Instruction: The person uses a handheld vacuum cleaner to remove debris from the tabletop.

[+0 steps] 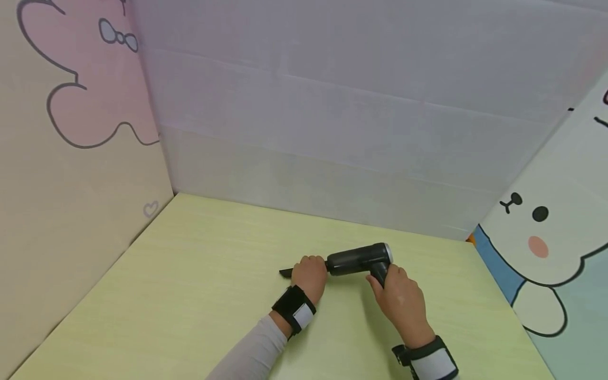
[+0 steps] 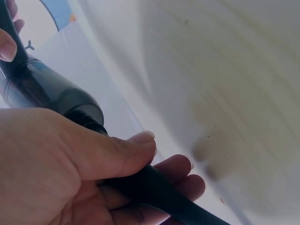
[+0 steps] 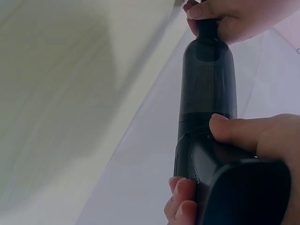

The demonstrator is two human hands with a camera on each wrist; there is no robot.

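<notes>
Black plastic, part of it smoky and see-through, makes up the handheld vacuum cleaner [image 1: 359,259] that both hands are holding just above the pale yellow-green tabletop [image 1: 199,295], near its far edge and a little right of centre. The left hand [image 1: 310,276] is wrapping around the narrow crevice nozzle [image 1: 286,273] where it is joining the dust cup; in the left wrist view the thumb [image 2: 123,151] is lying along the top of the nozzle [image 2: 154,187] while the other fingers [image 2: 180,171] are curling up from beneath, so the hand is closing fully round it, and only the nozzle's flat tip is showing past the knuckles in the head view. The right hand [image 1: 401,301] is gripping the handle [image 1: 379,273] that is angling down from the body's rear; in the right wrist view the thumb [image 3: 234,131] is pressing against the band where the translucent dust cup [image 3: 207,79] is meeting the motor housing, and the fingertips [image 3: 180,199] are curling round the grip from the other side. Both wrists are wearing black straps with white patches, and a grey sleeve [image 1: 252,353] is covering the left forearm. Panels are enclosing the table: a plain pale one [image 1: 361,116] behind, a cream and pink cartoon panel [image 1: 71,132] to the left, and a white bear-face panel [image 1: 556,227] to the right.
</notes>
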